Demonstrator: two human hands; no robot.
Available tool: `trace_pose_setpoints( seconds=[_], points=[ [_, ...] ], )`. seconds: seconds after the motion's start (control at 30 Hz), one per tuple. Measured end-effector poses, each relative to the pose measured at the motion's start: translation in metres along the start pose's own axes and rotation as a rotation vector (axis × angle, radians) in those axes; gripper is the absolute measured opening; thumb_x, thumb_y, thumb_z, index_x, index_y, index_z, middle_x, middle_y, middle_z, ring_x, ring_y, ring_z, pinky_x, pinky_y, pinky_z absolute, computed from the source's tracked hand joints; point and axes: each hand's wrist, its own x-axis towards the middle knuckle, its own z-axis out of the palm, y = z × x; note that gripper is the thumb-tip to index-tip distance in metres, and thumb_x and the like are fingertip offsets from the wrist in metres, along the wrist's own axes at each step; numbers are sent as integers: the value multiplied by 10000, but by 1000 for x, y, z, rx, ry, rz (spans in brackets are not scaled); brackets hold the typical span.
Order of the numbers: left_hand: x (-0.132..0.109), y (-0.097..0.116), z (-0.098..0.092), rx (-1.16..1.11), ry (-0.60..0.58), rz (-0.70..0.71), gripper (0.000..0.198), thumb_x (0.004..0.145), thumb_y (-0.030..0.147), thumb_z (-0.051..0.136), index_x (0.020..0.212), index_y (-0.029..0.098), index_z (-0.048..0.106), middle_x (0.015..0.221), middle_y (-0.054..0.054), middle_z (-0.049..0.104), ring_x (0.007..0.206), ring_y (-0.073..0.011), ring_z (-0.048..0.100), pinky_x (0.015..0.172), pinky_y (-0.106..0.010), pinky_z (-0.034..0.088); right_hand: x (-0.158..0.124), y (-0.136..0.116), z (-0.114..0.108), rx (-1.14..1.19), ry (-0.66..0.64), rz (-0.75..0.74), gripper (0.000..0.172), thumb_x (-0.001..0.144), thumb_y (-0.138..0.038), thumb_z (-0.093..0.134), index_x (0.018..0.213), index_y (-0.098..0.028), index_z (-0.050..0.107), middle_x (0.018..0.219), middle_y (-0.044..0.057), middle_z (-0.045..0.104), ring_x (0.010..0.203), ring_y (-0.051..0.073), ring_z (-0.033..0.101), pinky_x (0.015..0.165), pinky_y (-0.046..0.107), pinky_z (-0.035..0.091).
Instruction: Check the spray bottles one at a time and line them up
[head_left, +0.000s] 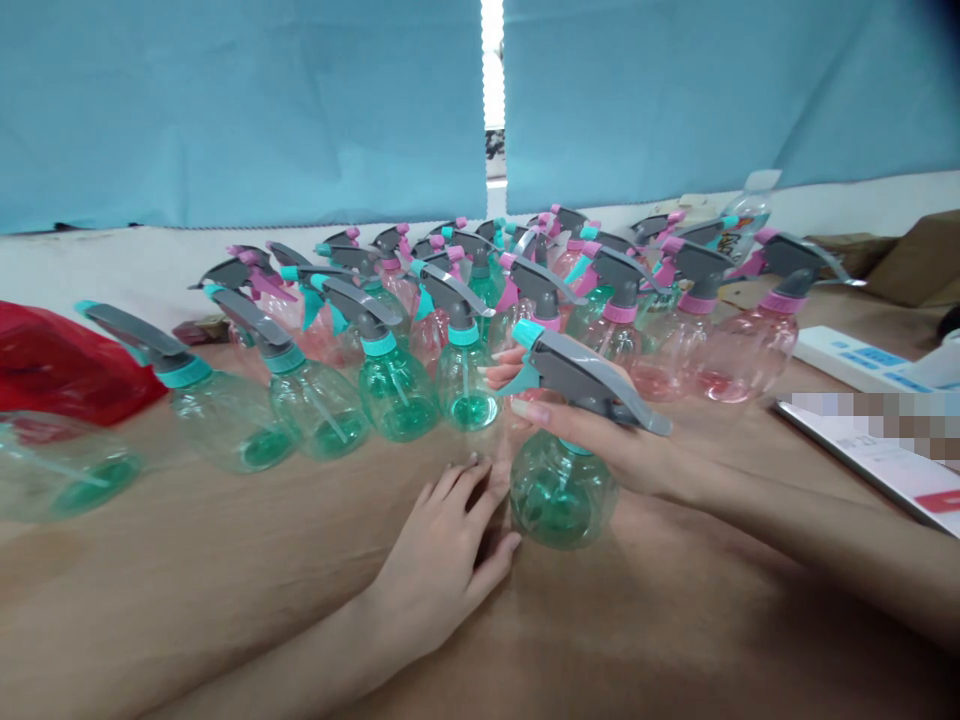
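Note:
A green spray bottle (564, 500) with a grey and teal trigger head stands upright in front of me, its nozzle pointing left. My right hand (600, 435) wraps around its neck just under the trigger head, fingers closed. Palm down on the table, my left hand (450, 545) lies just left of this bottle, holding nothing, its fingers spread and slightly bent. Behind it stand more green spray bottles, among them one with a teal collar (469, 385) and another beside it (397, 395).
Rows of green and pink spray bottles (754, 345) fill the back of the wooden table (225, 600). A red plastic bag (67, 365) lies far left. At right are a phone-like device (870, 460), a white and blue box (855, 355) and cardboard (922, 265). Blue curtains (240, 110) hang behind.

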Motion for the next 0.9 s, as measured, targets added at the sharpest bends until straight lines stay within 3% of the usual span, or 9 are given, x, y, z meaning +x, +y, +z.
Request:
trace_pose_setpoints(
  seconds=[0.17,0.37,0.6,0.7,0.9],
  points=[
    [1,-1,0,-5,-14,-4,347,923,298,549,1238,153,547,1357,-158,507,1249,-347,451,979,-530,424,0,1,0,-6,-2,3,222,799,-267,679,1007,-223,613,1102,49,664,987,207,637,883,388,512],
    [1,-2,1,-7,26,17,348,924,306,534,1248,178,535,1351,-145,518,1247,-334,462,978,-521,428,-2,3,-1,-49,-1,5,205,816,-299,670,1000,-231,609,949,22,667,802,163,624,815,364,524],
    [0,-1,0,-11,19,14,319,919,297,536,1207,163,563,1345,-157,523,1249,-343,462,974,-524,431,0,0,0,0,-10,-18,198,798,-248,670,980,-240,590,1051,28,656,981,179,619,890,354,496],
    [1,-1,0,-7,19,12,323,922,307,531,1214,172,563,1356,-152,516,1243,-342,467,974,-530,432,0,1,-1,17,-25,-10,180,817,-270,653,973,-243,566,1011,18,646,923,170,624,836,343,509],
    [1,-1,0,-3,0,5,333,923,305,537,1229,176,556,1357,-147,514,1244,-342,461,963,-527,438,-3,0,-3,-128,-9,54,162,859,-386,598,868,-238,532,744,-22,570,627,127,545,570,281,453]
  ],
)
